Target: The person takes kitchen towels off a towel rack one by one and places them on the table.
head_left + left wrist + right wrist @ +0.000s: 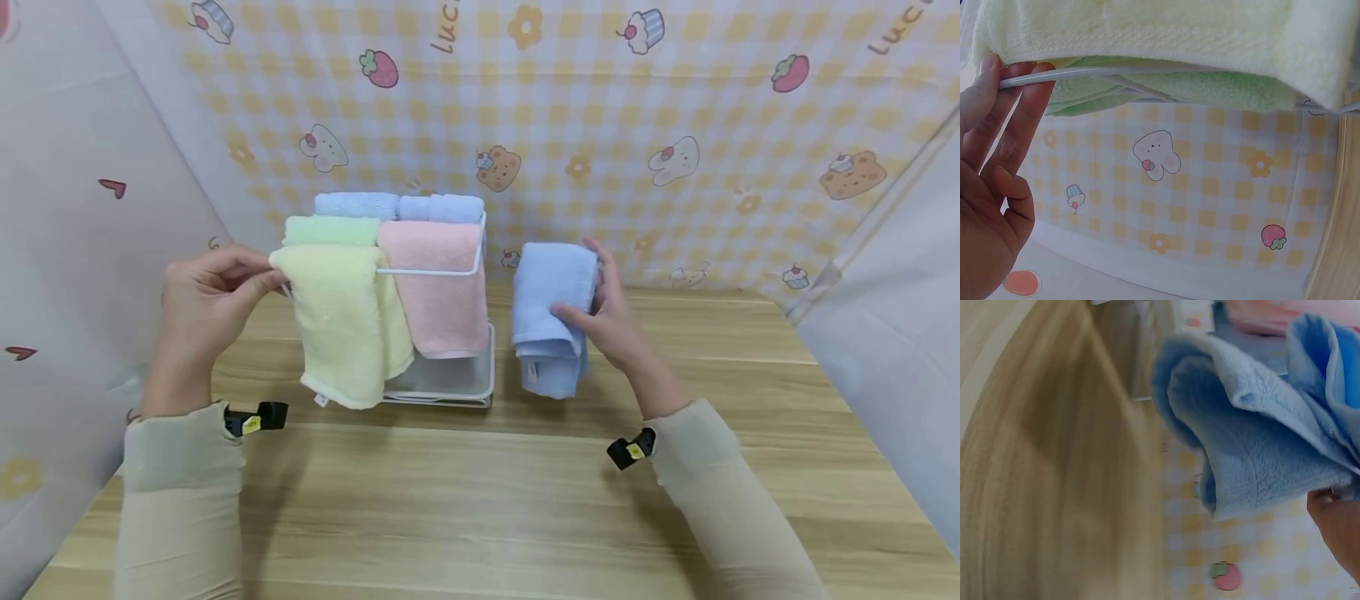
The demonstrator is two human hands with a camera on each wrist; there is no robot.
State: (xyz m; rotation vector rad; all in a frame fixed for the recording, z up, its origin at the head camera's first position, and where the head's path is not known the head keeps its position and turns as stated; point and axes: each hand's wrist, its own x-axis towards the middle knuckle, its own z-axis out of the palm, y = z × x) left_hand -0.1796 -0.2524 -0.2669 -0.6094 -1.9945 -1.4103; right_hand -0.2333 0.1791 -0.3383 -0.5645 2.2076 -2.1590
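Note:
At the left front corner of a white wire rack (pixel 427 272), my left hand (pixel 206 308) pinches the rail together with the edge of a pale yellow towel (pixel 337 325). In the left wrist view the thumb and fingers (pixel 1038 84) lie about the rail, right under that towel's edge. My right hand (pixel 611 321) grips a folded light blue towel (pixel 551 287) upright, to the right of the rack. Its layers hang loose and curl at the end in the right wrist view, where the hand (pixel 1338 528) shows only partly.
Behind the yellow towel, a green towel (pixel 330 229), a pink towel (pixel 438 292) and blue towels (pixel 356 204) hang on the rack. A tray (pixel 442 379) forms its base. The wooden table (pixel 480 508) meets a checked cloth backdrop (pixel 577 108) behind.

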